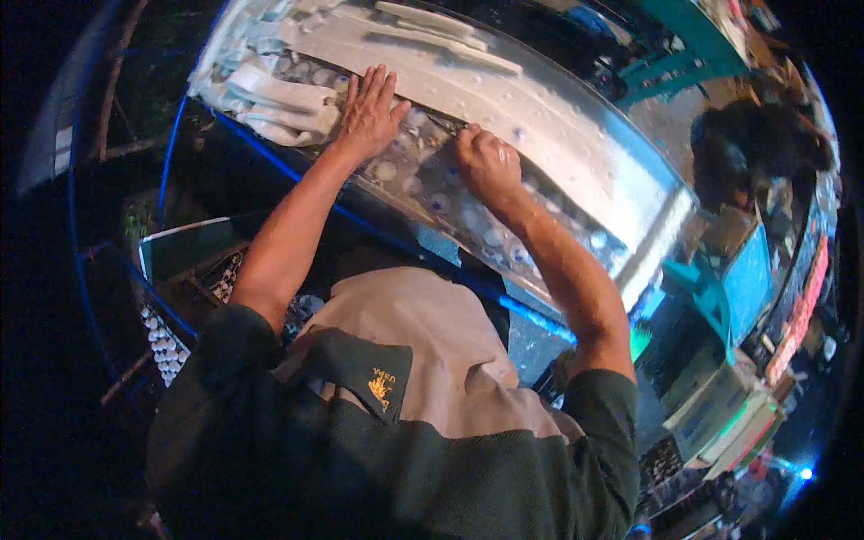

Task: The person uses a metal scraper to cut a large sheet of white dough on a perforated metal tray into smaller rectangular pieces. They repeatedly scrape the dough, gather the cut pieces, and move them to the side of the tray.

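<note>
A long white sheet (576,166) with dimples, perhaps foam or padding, lies across a raised rectangular bed in front of me. Along its near edge runs a dark strip with many round, pale discs (409,184). My left hand (371,115) presses flat near that edge, fingers stretched out and thumb apart. To its right, my right hand (489,162) is closed in a fist over the strip. Something thin and dark shows beside its fingers, too small to name. Folded white material (281,103) bunches up left of my left hand.
Loose white strips (450,36) lie at the bed's far side. A pale raised end piece (660,243) closes its right end, and a blue edge (531,317) runs along the near side. Teal framework (688,54) stands far right; egg-tray-like material (165,346) is at lower left.
</note>
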{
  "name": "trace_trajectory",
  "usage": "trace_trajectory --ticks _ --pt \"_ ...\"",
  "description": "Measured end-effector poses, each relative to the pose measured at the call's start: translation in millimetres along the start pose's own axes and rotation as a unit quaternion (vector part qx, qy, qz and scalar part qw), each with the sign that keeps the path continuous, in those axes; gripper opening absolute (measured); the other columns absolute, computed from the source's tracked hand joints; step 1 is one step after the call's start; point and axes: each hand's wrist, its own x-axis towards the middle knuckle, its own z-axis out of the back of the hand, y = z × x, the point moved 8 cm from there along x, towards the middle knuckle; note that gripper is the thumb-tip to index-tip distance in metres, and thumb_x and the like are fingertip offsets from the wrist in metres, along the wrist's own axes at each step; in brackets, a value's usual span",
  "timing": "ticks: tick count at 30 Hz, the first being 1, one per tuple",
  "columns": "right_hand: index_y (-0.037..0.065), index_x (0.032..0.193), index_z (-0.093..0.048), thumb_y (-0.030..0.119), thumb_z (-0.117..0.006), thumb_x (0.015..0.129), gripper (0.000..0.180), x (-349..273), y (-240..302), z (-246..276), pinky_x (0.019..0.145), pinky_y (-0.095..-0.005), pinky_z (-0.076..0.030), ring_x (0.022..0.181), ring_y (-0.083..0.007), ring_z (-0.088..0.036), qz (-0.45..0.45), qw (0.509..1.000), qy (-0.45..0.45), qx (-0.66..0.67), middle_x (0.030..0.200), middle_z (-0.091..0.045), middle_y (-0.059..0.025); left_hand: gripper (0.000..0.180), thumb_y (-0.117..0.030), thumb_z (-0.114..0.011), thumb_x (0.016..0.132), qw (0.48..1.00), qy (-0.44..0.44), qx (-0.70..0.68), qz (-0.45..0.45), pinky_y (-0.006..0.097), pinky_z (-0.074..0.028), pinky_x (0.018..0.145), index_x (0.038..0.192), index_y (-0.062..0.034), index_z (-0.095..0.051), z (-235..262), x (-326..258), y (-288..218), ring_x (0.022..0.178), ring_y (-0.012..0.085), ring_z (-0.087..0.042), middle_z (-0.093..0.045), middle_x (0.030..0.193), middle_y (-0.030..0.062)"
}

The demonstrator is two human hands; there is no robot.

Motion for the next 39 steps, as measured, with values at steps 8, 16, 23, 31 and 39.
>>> trace_trajectory --ticks 8,16,23,31,39 --pt "-0.011 0.12 -0.057 0.01 -0.056 0.088 0.039 59.3 35.1 -35.7 0.057 -0.0449 -0.059 0.069 -0.0365 -0.072 0.005 1.0 0.018 0.005 0.083 -0.069 -0.0248 0.056 -0.034 -0.05 0.104 0.998 0.018 0.05 0.042 0.058 -0.017 0.124 0.147 0.0024 -0.047 20.8 1.0 44.0 0.149 0.0394 -0.033 -0.041 0.156 0.0253" --pt "-0.01 0.12 -0.058 0.012 -0.057 0.089 0.037 136.0 75.2 -68.4 0.057 -0.0468 -0.058 0.069 -0.0356 -0.072 -0.049 0.998 0.041 0.011 0.083 -0.069 -0.0237 0.05 -0.025 -0.05 0.104 0.993 0.084 0.028 0.077 0.057 -0.016 0.125 0.145 0.003 -0.048 13.2 -3.7 69.6 0.149 0.0392 -0.033 -0.044 0.154 0.023" --pt "-0.01 0.116 -0.06 0.012 -0.058 0.088 0.036 178.2 103.1 -77.5 0.056 -0.0459 -0.058 0.067 -0.0353 -0.071 -0.01 0.998 -0.068 -0.008 0.081 -0.068 -0.0233 0.055 -0.034 -0.053 0.102 0.988 0.055 0.053 0.134 0.062 -0.012 0.123 0.142 0.0039 -0.053 39.2 -24.8 116.7 0.148 0.041 -0.035 -0.049 0.151 0.0226" --pt "-0.009 0.11 -0.06 0.011 -0.059 0.085 0.032 227.4 116.8 -106.7 0.052 -0.0447 -0.056 0.062 -0.0332 -0.068 -0.004 1.0 0.013 -0.016 0.079 -0.066 -0.0205 0.038 -0.025 -0.056 0.099 0.988 0.011 0.005 0.154 0.057 -0.029 0.119 0.127 -0.001 -0.063 56.1 -23.4 197.6 0.132 0.036 -0.052 -0.06 0.133 0.0179" --pt "-0.006 0.113 -0.058 0.01 -0.061 0.083 0.034 245.9 129.1 -122.6 0.054 -0.0424 -0.057 0.066 -0.0327 -0.07 0.045 0.999 -0.003 -0.024 0.079 -0.066 -0.0195 0.064 -0.035 -0.059 0.1 0.99 0.044 -0.043 0.127 0.058 -0.019 0.123 0.155 -0.0112 -0.038 -2.0 85.9 350.6 0.152 0.0387 -0.016 -0.015 0.165 0.0174"
